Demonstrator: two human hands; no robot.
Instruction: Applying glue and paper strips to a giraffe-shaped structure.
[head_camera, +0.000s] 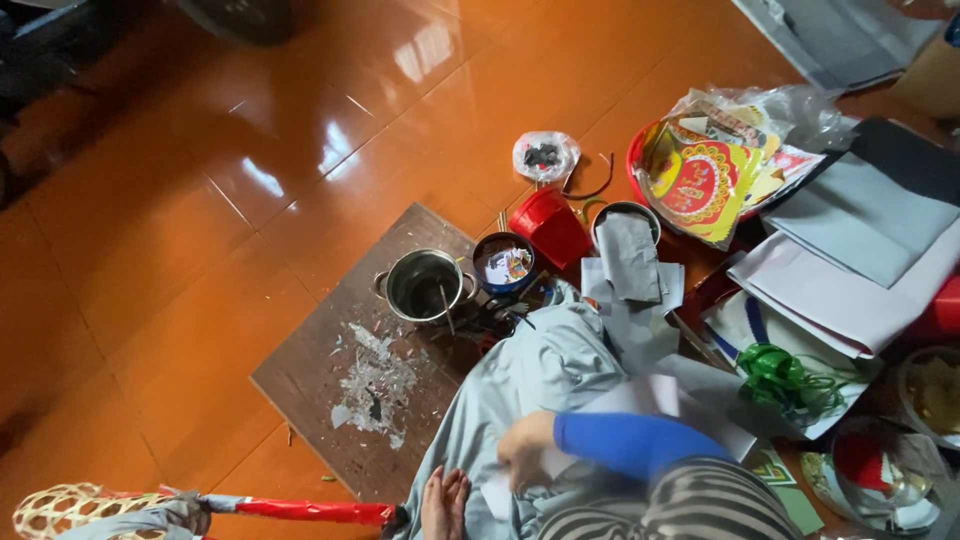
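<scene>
The right hand (525, 452), blue-sleeved, presses curled fingers into grey cloth (540, 375) draped over the lap; its grip is unclear. The left hand is hidden. Beyond, a steel pot (424, 285) stands on the wooden board's (310, 375) far edge.

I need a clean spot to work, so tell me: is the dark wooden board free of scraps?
No. The wooden board carries a patch of pale paper scraps, and a steel pot stands at its far corner.

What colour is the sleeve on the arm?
Blue: the sleeve, in the head view, the only one.
</scene>
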